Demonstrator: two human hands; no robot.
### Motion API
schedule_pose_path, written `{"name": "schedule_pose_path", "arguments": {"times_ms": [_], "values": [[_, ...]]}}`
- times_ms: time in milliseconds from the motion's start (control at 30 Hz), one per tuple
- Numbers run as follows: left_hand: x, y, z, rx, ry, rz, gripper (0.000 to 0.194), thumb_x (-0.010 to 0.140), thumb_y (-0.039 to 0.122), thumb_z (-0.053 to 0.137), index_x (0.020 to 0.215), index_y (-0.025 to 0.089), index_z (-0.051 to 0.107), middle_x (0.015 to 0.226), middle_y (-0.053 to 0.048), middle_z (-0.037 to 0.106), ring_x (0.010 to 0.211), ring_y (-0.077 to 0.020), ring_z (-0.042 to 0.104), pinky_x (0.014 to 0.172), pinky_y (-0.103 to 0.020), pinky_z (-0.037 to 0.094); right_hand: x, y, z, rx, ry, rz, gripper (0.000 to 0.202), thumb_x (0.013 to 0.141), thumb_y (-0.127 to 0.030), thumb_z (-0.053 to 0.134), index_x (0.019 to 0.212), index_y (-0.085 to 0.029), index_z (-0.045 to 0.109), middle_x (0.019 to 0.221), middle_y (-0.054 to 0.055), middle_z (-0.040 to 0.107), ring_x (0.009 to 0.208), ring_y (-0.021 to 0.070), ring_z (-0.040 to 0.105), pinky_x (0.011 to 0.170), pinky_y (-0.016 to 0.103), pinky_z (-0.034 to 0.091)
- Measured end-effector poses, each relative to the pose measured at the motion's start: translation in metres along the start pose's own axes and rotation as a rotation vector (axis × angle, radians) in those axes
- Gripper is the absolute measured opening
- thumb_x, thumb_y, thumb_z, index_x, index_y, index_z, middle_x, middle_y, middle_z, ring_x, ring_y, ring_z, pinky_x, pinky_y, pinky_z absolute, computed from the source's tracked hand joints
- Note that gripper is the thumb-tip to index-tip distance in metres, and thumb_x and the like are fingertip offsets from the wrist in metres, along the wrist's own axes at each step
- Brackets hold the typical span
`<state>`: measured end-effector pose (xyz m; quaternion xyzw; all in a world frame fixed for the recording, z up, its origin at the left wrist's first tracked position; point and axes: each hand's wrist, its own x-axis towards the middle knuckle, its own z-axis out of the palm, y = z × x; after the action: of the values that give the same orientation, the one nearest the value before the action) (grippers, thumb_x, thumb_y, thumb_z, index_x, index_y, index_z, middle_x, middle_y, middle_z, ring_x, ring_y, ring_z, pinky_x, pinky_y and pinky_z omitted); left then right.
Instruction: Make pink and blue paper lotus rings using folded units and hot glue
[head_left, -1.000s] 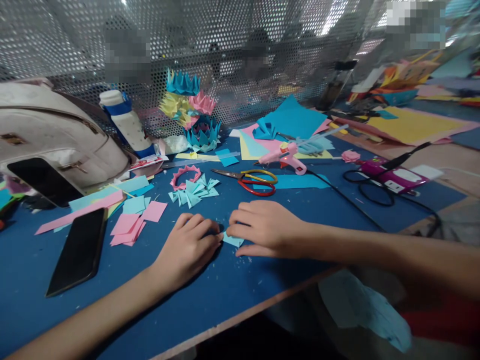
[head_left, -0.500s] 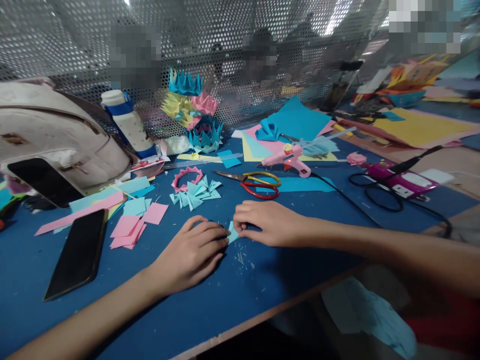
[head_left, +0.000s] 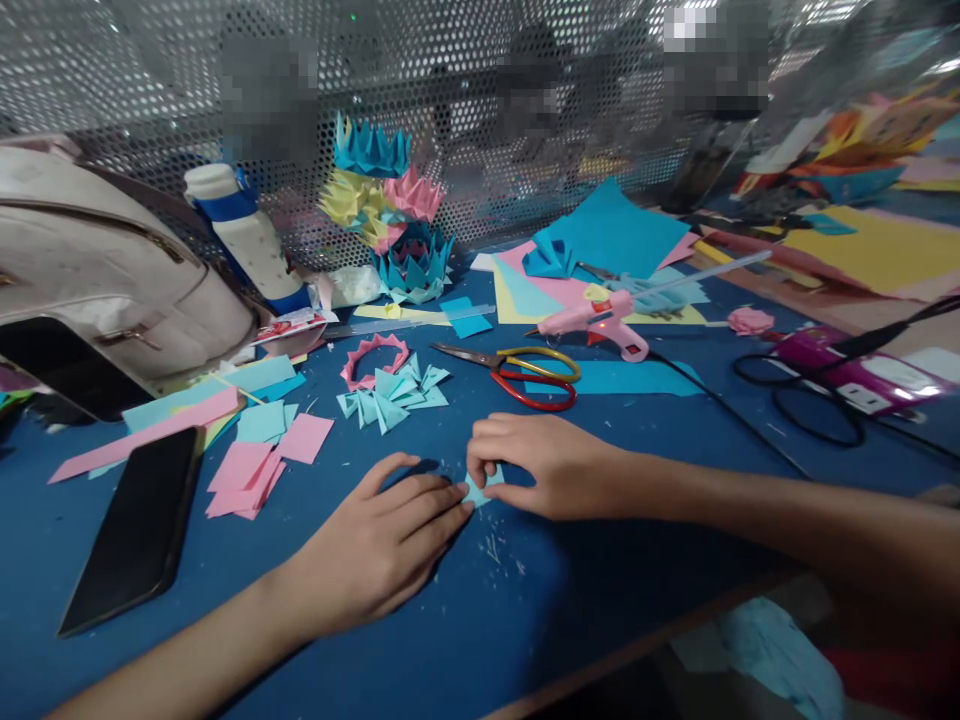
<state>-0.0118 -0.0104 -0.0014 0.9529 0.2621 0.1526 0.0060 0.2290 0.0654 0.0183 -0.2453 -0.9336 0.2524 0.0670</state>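
Under the near edge: a crumpled light blue thing (head_left: pixel 784 650), dim and blurred; what it is cannot be told.
Left hand (head_left: pixel 382 540): palm down on the table, fingers stretched and slightly apart, 2 fingertips against the paper's left side.
Right hand (head_left: pixel 547 465): thumb and bent fingers at the paper's right side; whether they pinch it cannot be told.
Light blue paper piece (head_left: pixel 484 488): on the table between the hands, its ends partly hidden by fingertips.
Phone (head_left: pixel 135 530): screen dark, near pink paper squares (head_left: pixel 244 480) that overlap, hiding their number.
Folded light blue pieces (head_left: pixel 394 395): bunched beside a pink paper ring (head_left: pixel 351 375), covering part of its near side.
Scissors (head_left: pixel 491 360): blades pointing left, just before a pink glue gun (head_left: pixel 592 318).
Backpack (head_left: pixel 97 250): cut off at left, a 2nd dark screen (head_left: pixel 71 365) in front of it, also cut.
Table (head_left: pixel 375 670): blue, flecked with pale scraps.
Mesh partition (head_left: pixel 420 60): grey, perforated, behind paper flowers (head_left: pixel 371 150); shapes (head_left: pixel 529 60) beyond are too dim to read.
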Motion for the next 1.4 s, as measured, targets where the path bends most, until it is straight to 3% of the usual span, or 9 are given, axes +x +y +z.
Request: {"name": "schedule_pose_path", "arguments": {"times_ms": [167, 367, 600, 733, 867, 1067, 1200, 1400], "values": [[0.0, 0.003, 0.006, 0.101, 0.016, 0.0, 0.035, 0.097, 0.016, 0.049, 0.131, 0.011, 0.056, 0.126, -0.007, 0.068, 0.117, -0.021, 0.058, 0.117, -0.044, 0.02, -0.001, 0.011, 0.004, 0.087, 0.04, -0.116, 0.008, 0.087, -0.015, 0.06, 0.088, -0.02, 0.066, 0.087, 0.001, 0.064, 0.087, 0.0152, 0.054, 0.073, 0.026, 0.039], [-0.006, 0.008, 0.011, 0.165, -0.03, 0.017, 0.038, 0.097, 0.021, 0.051, 0.134, 0.011, 0.054, 0.134, -0.007, 0.062, 0.124, -0.0239, 0.053, 0.121, -0.046, 0.009, 0.0, 0.01, 0.007, 0.061, 0.032, -0.085, 0.004, 0.087, -0.017, 0.063, 0.087, -0.02, 0.065, 0.083, 0.0, 0.062, 0.082, 0.0144, 0.054, 0.072, 0.025, 0.038], [-0.003, 0.004, 0.007, 0.106, -0.044, -0.011, 0.035, 0.098, 0.02, 0.05, 0.132, 0.013, 0.056, 0.13, -0.005, 0.065, 0.121, -0.0196, 0.054, 0.122, -0.044, 0.005, 0.0, 0.012, 0.005, 0.025, 0.007, -0.047, 0.001, 0.087, -0.02, 0.064, 0.087, -0.02, 0.063, 0.086, 0.001, 0.061, 0.084, 0.0156, 0.052, 0.072, 0.026, 0.037], [0.0, 0.006, 0.005, 0.154, -0.028, 0.011, 0.033, 0.098, 0.028, 0.051, 0.126, 0.013, 0.061, 0.129, -0.005, 0.066, 0.123, -0.0212, 0.053, 0.123, -0.046, 0.003, 0.001, 0.014, 0.006, 0.036, 0.021, -0.057, 0.003, 0.087, -0.021, 0.064, 0.085, -0.019, 0.063, 0.085, 0.001, 0.06, 0.085, 0.0152, 0.051, 0.073, 0.025, 0.037], [0.001, 0.009, 0.004, 0.23, -0.009, 0.07, 0.033, 0.097, 0.03, 0.053, 0.12, 0.01, 0.065, 0.13, -0.008, 0.065, 0.123, -0.0236, 0.052, 0.123, -0.046, 0.004, 0.001, 0.017, 0.007, 0.057, 0.032, -0.096, 0.004, 0.088, -0.019, 0.062, 0.085, -0.019, 0.062, 0.085, 0.001, 0.059, 0.084, 0.0148, 0.051, 0.073, 0.025, 0.037], [-0.001, 0.003, 0.001, 0.11, -0.067, 0.052, 0.04, 0.101, 0.029, 0.044, 0.133, 0.008, 0.054, 0.135, -0.008, 0.061, 0.121, -0.0233, 0.054, 0.121, -0.045, 0.004, 0.0, 0.024, -0.001, 0.1, -0.012, -0.131, 0.016, 0.085, -0.032, 0.068, 0.09, -0.018, 0.061, 0.085, 0.0, 0.059, 0.085, 0.0149, 0.051, 0.07, 0.025, 0.036], [-0.003, 0.001, -0.001, 0.062, -0.094, 0.037, 0.043, 0.102, 0.031, 0.041, 0.138, 0.009, 0.049, 0.14, -0.008, 0.057, 0.127, -0.0221, 0.05, 0.121, -0.044, 0.007, 0.002, 0.024, -0.007, 0.146, -0.055, -0.109, 0.011, 0.089, -0.028, 0.065, 0.086, -0.018, 0.062, 0.082, 0.0, 0.057, 0.084, 0.0141, 0.052, 0.069, 0.024, 0.036], [-0.005, -0.002, 0.0, 0.038, -0.179, 0.067, 0.047, 0.103, 0.031, 0.037, 0.145, 0.01, 0.038, 0.148, -0.007, 0.048, 0.134, -0.0229, 0.044, 0.118, -0.048, 0.023, 0.005, 0.026, -0.005, 0.141, -0.009, -0.079, 0.01, 0.091, -0.028, 0.063, 0.086, -0.019, 0.062, 0.082, 0.0, 0.058, 0.084, 0.0147, 0.052, 0.069, 0.024, 0.036]]}}
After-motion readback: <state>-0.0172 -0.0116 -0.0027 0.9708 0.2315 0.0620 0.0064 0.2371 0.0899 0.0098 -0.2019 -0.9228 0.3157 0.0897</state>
